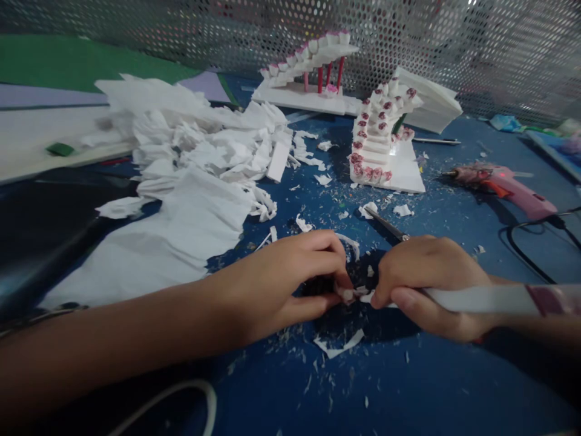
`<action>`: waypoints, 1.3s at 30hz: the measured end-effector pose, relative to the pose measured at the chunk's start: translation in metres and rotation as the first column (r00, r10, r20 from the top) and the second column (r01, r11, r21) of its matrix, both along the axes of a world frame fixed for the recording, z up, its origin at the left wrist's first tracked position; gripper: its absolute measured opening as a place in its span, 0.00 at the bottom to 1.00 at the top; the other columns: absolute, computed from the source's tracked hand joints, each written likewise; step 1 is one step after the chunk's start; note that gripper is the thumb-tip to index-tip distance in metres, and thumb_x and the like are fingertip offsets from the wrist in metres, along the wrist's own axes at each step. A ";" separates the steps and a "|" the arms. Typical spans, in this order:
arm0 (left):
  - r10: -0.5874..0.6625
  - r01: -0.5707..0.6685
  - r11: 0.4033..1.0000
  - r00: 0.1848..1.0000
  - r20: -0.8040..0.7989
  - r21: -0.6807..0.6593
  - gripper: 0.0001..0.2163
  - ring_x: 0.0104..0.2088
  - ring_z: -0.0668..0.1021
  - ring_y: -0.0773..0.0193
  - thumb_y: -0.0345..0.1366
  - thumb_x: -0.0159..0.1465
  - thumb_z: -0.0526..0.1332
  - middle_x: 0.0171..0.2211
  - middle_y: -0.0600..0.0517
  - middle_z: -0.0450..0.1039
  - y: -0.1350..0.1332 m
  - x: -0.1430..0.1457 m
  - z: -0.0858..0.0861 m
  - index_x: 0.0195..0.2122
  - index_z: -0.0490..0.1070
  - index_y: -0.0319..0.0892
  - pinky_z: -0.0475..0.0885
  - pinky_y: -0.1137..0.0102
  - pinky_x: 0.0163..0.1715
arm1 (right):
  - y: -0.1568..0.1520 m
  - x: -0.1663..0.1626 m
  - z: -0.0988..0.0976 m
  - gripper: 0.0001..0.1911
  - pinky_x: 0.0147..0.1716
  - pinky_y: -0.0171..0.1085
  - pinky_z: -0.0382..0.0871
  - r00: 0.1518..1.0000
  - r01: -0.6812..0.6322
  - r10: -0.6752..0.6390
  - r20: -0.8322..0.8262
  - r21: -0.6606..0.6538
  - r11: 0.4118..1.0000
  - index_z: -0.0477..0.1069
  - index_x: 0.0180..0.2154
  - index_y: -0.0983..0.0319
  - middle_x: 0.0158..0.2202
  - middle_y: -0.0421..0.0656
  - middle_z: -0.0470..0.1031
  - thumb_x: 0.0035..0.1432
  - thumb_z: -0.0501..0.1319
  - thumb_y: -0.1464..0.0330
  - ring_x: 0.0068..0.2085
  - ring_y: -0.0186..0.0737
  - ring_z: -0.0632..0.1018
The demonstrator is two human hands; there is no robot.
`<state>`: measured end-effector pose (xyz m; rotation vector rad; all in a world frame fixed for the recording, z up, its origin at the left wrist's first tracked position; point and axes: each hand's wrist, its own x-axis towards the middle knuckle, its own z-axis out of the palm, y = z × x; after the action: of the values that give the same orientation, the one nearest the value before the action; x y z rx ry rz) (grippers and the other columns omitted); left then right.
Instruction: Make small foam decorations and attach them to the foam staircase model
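Note:
My left hand (290,278) rests on the blue table (408,387), its fingers pinched on a small white and pink paper piece (348,294). My right hand (431,290) is closed round a white pen-like tool (481,299) with a dark pink band, its tip touching the same small piece. Between and below the hands lie white paper scraps (338,346).
A heap of torn white paper (195,157) lies to the left. Two white foam staircase models (379,145) with pink trim stand at the back, before a perforated metal screen. A pink glue gun (503,184) and its black cable (531,254) lie at right. A thin dark tool (385,224) lies near my right hand.

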<state>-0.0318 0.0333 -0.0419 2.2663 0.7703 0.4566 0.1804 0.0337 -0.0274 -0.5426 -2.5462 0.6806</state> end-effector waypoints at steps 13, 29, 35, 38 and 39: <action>0.005 -0.005 1.000 1.000 0.004 0.001 0.05 0.35 0.71 0.71 0.27 0.58 0.58 0.36 0.54 0.66 0.000 0.000 0.000 0.32 0.71 0.42 0.65 0.79 0.34 | 0.000 0.001 -0.003 0.15 0.25 0.30 0.62 0.999 0.035 -0.035 -0.023 0.002 0.999 0.68 0.25 0.63 0.21 0.40 0.71 0.60 0.48 0.70 0.24 0.29 0.71; -0.010 0.010 1.000 1.000 0.005 0.004 0.05 0.35 0.71 0.71 0.26 0.58 0.58 0.36 0.54 0.66 0.001 0.000 0.000 0.32 0.70 0.41 0.65 0.78 0.35 | 0.002 0.001 -0.002 0.16 0.26 0.30 0.62 1.000 -0.019 0.019 0.002 -0.015 1.000 0.69 0.26 0.64 0.22 0.41 0.71 0.61 0.48 0.70 0.24 0.28 0.70; -0.015 0.015 1.000 1.000 0.007 0.003 0.05 0.35 0.71 0.71 0.26 0.58 0.58 0.36 0.54 0.66 0.002 0.000 0.000 0.32 0.71 0.41 0.65 0.78 0.35 | 0.001 0.000 0.000 0.15 0.25 0.30 0.62 1.000 -0.030 0.030 0.002 -0.021 0.999 0.68 0.26 0.64 0.23 0.41 0.71 0.61 0.47 0.70 0.25 0.28 0.71; -0.010 0.010 1.000 1.000 0.007 -0.004 0.05 0.36 0.71 0.70 0.26 0.58 0.57 0.36 0.53 0.66 0.001 0.000 0.001 0.32 0.71 0.41 0.66 0.77 0.35 | 0.001 0.000 -0.001 0.15 0.26 0.29 0.63 1.000 -0.020 0.020 -0.015 -0.033 0.999 0.67 0.27 0.63 0.23 0.40 0.72 0.62 0.47 0.70 0.25 0.28 0.71; -0.010 0.010 1.000 1.000 0.006 -0.006 0.05 0.35 0.71 0.70 0.27 0.58 0.57 0.36 0.53 0.66 0.001 0.000 0.001 0.32 0.71 0.41 0.66 0.77 0.35 | 0.000 0.000 -0.001 0.15 0.26 0.29 0.63 1.000 -0.010 0.010 -0.011 -0.026 1.000 0.67 0.27 0.63 0.23 0.40 0.72 0.62 0.47 0.70 0.25 0.28 0.71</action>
<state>-0.0314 0.0342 -0.0409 2.2607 0.7557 0.4558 0.1807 0.0341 -0.0285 -0.5343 -2.5351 0.7191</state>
